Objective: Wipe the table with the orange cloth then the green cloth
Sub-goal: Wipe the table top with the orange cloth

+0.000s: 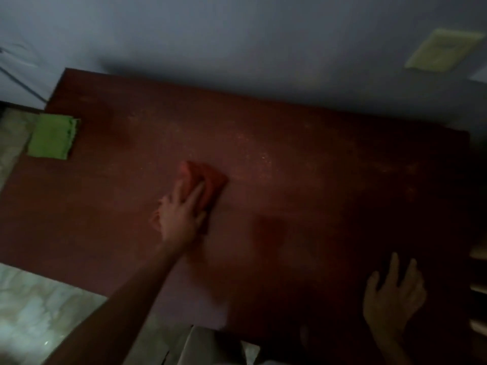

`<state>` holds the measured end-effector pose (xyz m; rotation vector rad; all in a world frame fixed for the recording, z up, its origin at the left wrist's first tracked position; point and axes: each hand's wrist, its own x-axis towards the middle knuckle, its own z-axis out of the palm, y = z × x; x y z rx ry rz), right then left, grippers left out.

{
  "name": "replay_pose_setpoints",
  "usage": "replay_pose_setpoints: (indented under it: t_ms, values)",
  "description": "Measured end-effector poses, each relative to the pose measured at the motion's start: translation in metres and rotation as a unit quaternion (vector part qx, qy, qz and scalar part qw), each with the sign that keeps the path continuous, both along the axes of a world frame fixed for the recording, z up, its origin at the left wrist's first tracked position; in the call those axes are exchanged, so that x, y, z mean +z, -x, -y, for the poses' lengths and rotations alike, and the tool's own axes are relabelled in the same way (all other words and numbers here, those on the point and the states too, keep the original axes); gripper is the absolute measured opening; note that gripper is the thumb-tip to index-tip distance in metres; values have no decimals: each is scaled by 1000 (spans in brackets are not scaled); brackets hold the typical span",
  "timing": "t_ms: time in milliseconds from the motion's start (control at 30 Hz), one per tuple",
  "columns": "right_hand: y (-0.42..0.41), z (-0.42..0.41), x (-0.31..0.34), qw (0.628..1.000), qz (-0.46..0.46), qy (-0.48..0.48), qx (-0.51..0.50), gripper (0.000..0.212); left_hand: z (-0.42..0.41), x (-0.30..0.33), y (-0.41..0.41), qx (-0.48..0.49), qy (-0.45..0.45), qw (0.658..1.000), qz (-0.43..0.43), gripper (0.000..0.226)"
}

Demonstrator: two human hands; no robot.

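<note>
A dark red-brown table (303, 159) fills the middle of the dim, blurred head view. My left hand (181, 214) presses the folded orange cloth (208, 180) flat on the tabletop near its centre, fingers spread over the cloth's near half. The green cloth (52, 137) lies folded at the table's far left edge, well away from both hands. My right hand (392, 296) rests flat on the table at the near right, fingers apart, holding nothing. Pale dusty specks show on the tabletop to the right of the orange cloth.
A grey-blue wall (237, 35) runs behind the table, with a pale yellow plate (445, 50) on it at the upper right. Light marbled floor (39, 306) shows at the lower left. Pale shelf-like edges (479, 285) sit at the right.
</note>
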<state>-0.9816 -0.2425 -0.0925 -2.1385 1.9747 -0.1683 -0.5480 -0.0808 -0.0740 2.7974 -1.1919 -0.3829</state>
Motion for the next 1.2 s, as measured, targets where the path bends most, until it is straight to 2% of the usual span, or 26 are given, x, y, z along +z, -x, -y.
replay_pose_setpoints:
  t_ms: [167, 233, 300, 367, 467, 533, 600, 667, 733, 800, 867, 933, 1000, 1067, 1133, 1200]
  values:
    - [-120, -34, 3, 992, -14, -50, 119, 57, -101, 5, -137, 212, -1, 976, 52, 72]
    - [-164, -48, 3, 989, -15, -58, 138, 57, -112, 7, -162, 324, 12, 945, 48, 69]
    - [-199, -58, 2, 988, -15, -70, 139, 57, -105, 7, -163, 368, -4, 929, 49, 70]
    - [-226, -67, 1, 988, -7, -80, 130, 57, -92, 6, -151, 315, -12, 948, 55, 71]
    - [-255, -75, -3, 990, -1, -82, 115, 57, -67, 2, -115, 136, -4, 990, 45, 70]
    - [-268, -77, -4, 991, -4, -87, 97, 58, -41, 3, -79, -1, 3, 1000, 20, 73]
    - [-272, -77, -6, 993, -16, -89, 82, 60, -13, 8, -42, -154, 18, 988, -23, 73]
    - [-271, -77, -5, 992, -30, -91, 81, 61, 5, 15, -21, -292, 13, 955, -58, 67]
    - [-268, -75, 0, 991, -39, -99, 85, 64, 9, 14, -24, -358, 4, 932, -58, 68]
    - [-269, -72, 7, 991, -35, -111, 73, 65, 1, 12, -48, -341, 14, 938, -57, 78]
    - [-277, -68, 18, 992, -24, -110, 48, 66, -19, 11, -84, -283, 24, 958, -50, 81]
    - [-297, -65, 29, 996, -18, -71, 47, 68, -47, 7, -128, -201, 22, 978, -40, 80]
    - [-336, -63, 41, 995, -1, -30, 99, 68, -76, 5, -169, -81, 9, 996, -35, 76]
    - [-396, -63, 50, 980, 44, 3, 196, 65, -99, 6, -191, 21, -6, 999, -38, 74]
    - [-470, -70, 54, 950, 113, 13, 292, 59, -113, 3, -195, 8, -5, 999, -41, 73]
    - [-545, -85, 59, 914, 185, -22, 361, 53, -124, 3, -181, -72, 20, 997, -24, 69]
